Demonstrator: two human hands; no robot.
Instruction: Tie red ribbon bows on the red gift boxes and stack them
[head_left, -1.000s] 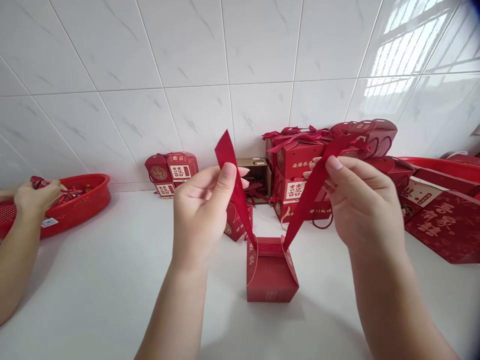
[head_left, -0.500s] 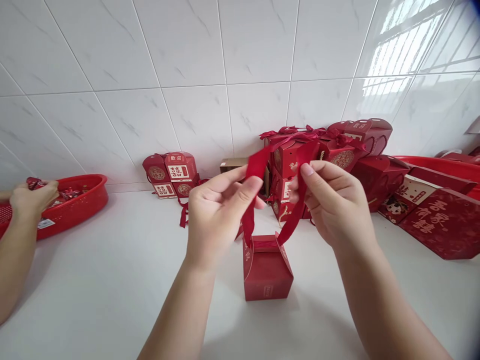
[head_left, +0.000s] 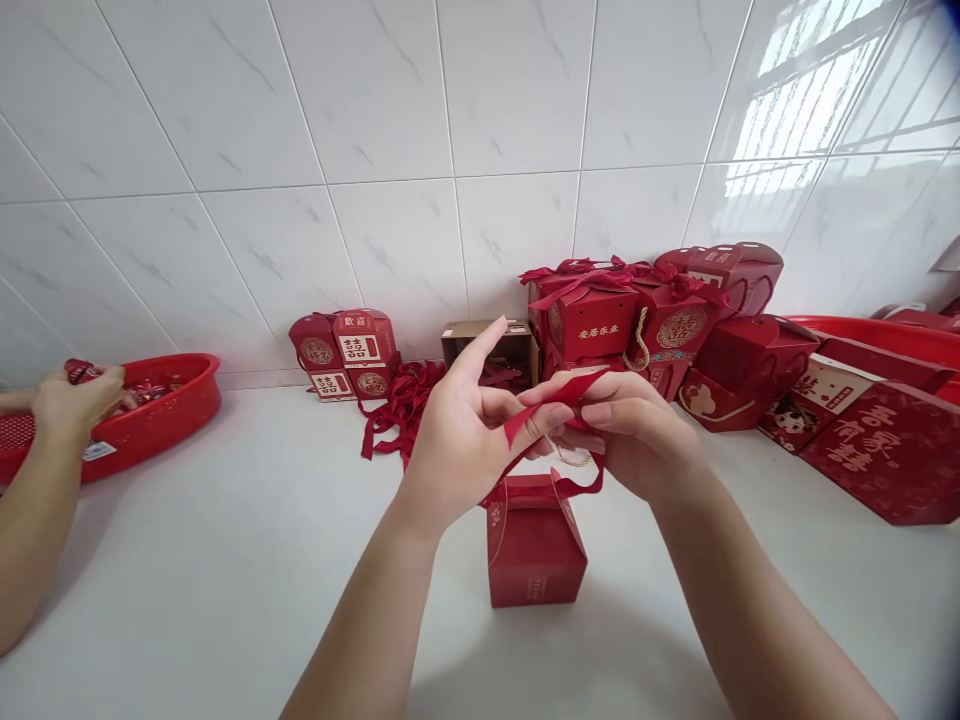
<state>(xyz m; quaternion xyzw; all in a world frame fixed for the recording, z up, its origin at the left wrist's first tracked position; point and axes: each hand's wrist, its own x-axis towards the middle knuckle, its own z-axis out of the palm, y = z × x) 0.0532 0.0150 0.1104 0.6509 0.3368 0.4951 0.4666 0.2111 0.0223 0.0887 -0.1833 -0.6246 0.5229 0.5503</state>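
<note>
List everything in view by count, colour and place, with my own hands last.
ribbon: one, red, between both hands
small gift box: one, red, on the counter below the hands
loose ribbons: several, red, heap beyond the left hand
left box stack: several, red, near the wall
open carton: one, brown, centre back
right box stack: several, red, right back
large printed carton: one, red, far right
basins: two, red, far left and far right
counter: one, white, underneath
tiled wall: one, white, behind
co-worker's hand: at least one, bare, at the left basin
left hand: one, bare, centre
right hand: one, bare, right of centre
</note>
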